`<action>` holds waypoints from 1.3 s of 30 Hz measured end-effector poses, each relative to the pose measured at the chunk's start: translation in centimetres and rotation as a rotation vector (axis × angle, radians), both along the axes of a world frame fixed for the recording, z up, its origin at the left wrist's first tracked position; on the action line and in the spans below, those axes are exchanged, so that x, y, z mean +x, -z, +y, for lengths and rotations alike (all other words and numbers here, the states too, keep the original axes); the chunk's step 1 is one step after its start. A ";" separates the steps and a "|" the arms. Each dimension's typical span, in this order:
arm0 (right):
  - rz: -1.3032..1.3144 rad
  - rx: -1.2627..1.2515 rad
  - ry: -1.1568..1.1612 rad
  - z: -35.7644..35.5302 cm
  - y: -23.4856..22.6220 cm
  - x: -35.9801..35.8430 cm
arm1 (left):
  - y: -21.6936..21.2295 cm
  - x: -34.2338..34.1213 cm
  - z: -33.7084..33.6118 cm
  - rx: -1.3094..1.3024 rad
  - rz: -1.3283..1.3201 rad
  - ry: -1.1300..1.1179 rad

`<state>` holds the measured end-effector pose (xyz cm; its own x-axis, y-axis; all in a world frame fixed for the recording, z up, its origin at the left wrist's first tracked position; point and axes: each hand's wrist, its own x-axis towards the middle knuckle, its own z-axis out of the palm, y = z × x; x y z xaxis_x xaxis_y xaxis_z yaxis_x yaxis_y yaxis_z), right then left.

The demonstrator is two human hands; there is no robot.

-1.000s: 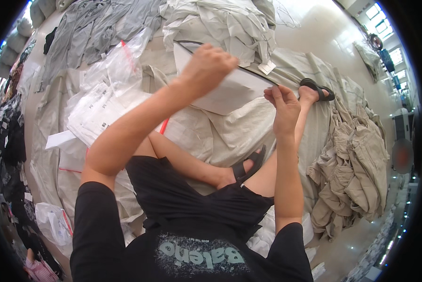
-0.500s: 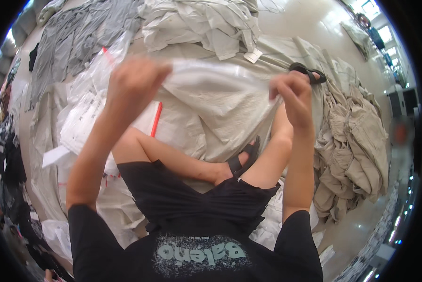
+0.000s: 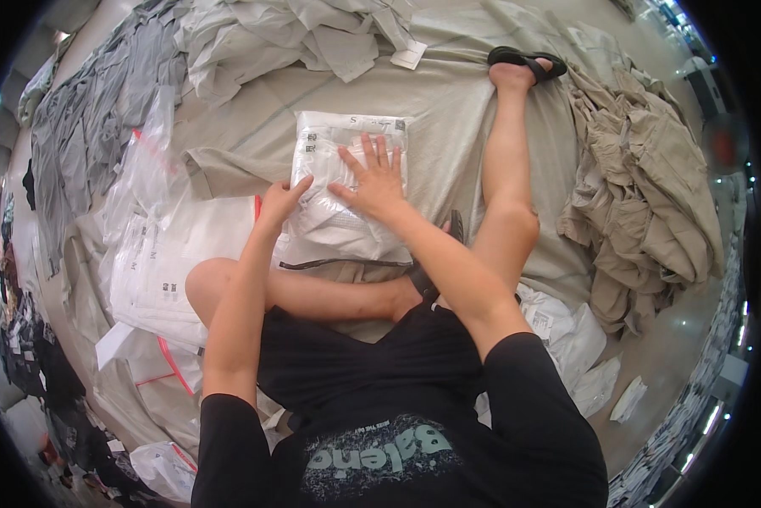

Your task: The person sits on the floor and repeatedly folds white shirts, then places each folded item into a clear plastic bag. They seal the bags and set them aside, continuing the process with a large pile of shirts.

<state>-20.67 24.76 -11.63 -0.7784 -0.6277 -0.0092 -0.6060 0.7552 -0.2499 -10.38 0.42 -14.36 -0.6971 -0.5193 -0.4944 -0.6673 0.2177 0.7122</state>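
A clear plastic bag (image 3: 346,224) with a folded white garment inside lies flat in front of my crossed leg. Dark print runs along its far edge, and a dark strip (image 3: 338,264) borders its near edge. My right hand (image 3: 373,179) presses flat on top of it, fingers spread. At the bag's left edge rests my left hand (image 3: 285,203), thumb out over the plastic and apart from the fingers, some of which are hidden.
White packaged garments (image 3: 156,271) with red-edged bags lie at my left. Grey clothes (image 3: 101,110) and pale clothes (image 3: 270,42) are heaped at the far side. A tan pile (image 3: 643,203) sits at the right. Beige cloth (image 3: 236,127) covers the floor under my legs.
My hands have come down from holding a blurred clear plastic piece stretched between them. Now they rest on the bagged garment, which has come into view. My right leg has stretched outward.
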 end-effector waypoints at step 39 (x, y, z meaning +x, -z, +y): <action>0.487 -2.034 1.111 53.5 -30.3 21.2 | -4.8 2.3 0.7 0.314 0.083 0.644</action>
<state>0.56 78.22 18.68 -0.4516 0.8904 0.0571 -0.5232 -0.2124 -0.8253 -8.11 1.08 -9.57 -0.8586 0.1654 -0.4853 -0.4165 0.3269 0.8483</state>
